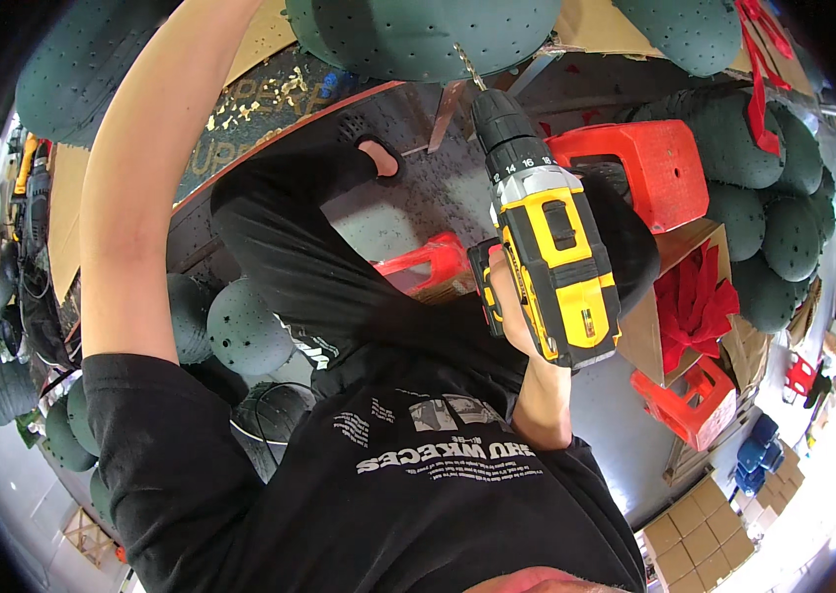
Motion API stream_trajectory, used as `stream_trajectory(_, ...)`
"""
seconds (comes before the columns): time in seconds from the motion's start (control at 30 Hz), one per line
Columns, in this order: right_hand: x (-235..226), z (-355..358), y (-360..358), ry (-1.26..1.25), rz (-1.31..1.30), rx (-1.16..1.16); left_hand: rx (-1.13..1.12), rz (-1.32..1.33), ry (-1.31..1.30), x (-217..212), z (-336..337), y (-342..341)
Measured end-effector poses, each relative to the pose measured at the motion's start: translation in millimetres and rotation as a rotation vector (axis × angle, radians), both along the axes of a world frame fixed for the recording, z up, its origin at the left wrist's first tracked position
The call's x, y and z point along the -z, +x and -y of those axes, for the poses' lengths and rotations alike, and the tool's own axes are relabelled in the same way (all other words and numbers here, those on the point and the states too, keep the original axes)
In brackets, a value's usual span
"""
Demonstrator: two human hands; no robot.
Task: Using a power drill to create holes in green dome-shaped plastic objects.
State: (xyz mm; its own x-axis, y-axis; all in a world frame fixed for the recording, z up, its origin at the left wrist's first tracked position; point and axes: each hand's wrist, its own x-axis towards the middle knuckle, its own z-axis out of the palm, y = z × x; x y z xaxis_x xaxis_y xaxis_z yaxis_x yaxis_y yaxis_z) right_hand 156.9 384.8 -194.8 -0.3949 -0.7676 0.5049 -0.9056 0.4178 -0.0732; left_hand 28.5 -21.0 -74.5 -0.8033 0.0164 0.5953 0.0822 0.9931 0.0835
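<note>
My right hand (514, 304) is wrapped round the grip of a yellow and black cordless drill (561, 262). The drill's black chuck holds a thin twist bit (468, 65), pointing up toward the top of the view. Near the bit's tip is a large dark green rounded shell (428, 35) dotted with small holes. Whether the tip touches the shell I cannot tell. My left forearm (156, 168) reaches up past the top edge beside that shell, and the left hand is out of view.
More green perforated shells (250, 326) lie at left and in stacks (789, 232) at right. A red plastic stool (640, 168) stands beyond my knee. At right, a cardboard box (670, 306) holds red ribbon bows (697, 306). Dark shavings litter the floor (378, 212).
</note>
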Motion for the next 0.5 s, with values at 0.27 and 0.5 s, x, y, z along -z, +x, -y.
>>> stream_trajectory(0.27,-6,13,0,-0.313,0.638,0.074,-0.033,0.049,0.041,-4,-9,2)
stream_trajectory(0.5,-19,19,0,-0.609,1.4,0.137,0.011,0.008,0.001,6,7,-3)
